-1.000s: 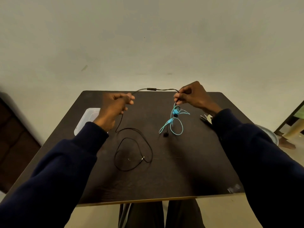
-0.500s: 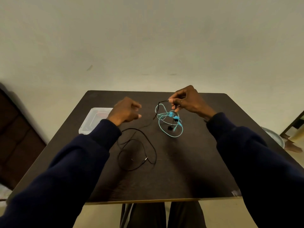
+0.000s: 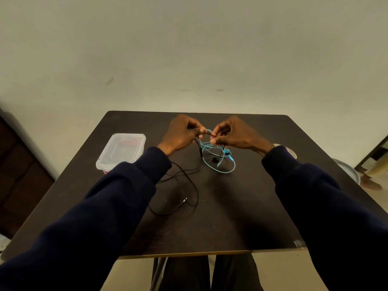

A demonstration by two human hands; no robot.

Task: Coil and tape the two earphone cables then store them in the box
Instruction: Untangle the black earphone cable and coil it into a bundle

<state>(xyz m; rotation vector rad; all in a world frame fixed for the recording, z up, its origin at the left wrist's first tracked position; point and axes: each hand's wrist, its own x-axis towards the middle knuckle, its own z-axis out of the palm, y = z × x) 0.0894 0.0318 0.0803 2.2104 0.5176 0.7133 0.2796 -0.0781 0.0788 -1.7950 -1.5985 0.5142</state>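
Note:
My left hand (image 3: pixel 182 133) and my right hand (image 3: pixel 233 133) are close together above the far middle of the dark table (image 3: pixel 241 217). Both pinch the black earphone cable (image 3: pixel 190 185), which runs down from my fingers and loops on the table towards me, its plug lying near the loop's middle. The light blue earphone cable (image 3: pixel 222 168) hangs tangled below my right hand, and its loop rests on the table. A clear plastic box (image 3: pixel 121 151) with its lid on sits at the table's left.
A roll of tape (image 3: pixel 290 151) peeks out behind my right sleeve at the table's right. A grey round basin (image 3: pixel 347 172) stands on the floor beyond the right edge. My legs show under the near edge.
My hands came together: the left moved right to meet the right near the table's far middle. The black cable stretch between them has shortened, and the blue cable bunched up under my right hand.

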